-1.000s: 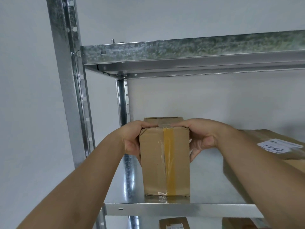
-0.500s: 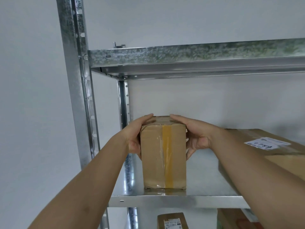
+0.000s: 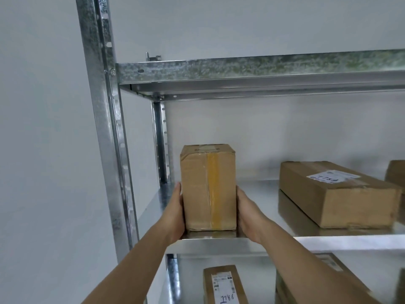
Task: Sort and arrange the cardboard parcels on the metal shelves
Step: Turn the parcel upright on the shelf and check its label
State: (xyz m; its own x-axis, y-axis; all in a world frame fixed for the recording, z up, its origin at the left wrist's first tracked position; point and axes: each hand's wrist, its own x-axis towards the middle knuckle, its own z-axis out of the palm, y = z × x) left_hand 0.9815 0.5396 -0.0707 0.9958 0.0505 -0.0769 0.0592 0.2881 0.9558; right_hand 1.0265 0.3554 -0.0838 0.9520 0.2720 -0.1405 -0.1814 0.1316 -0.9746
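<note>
A tall cardboard parcel (image 3: 208,187) with a yellow tape strip down its front stands upright at the left end of the middle metal shelf (image 3: 219,244), near the front edge. My left hand (image 3: 176,213) lies flat against its lower left side. My right hand (image 3: 247,213) presses the lower right side with straight fingers. The fingertips of both hands are hidden behind the parcel.
A long flat parcel (image 3: 337,198) with a white label lies to the right on the same shelf, and another parcel (image 3: 396,172) shows at the right edge. An upper shelf (image 3: 263,69) runs overhead. Labelled parcels (image 3: 223,286) lie on the lower shelf. The steel post (image 3: 105,128) stands left.
Both hands have slid from the parcel's top corners down to its lower sides. The view has pulled back and shows more of the shelf to the right.
</note>
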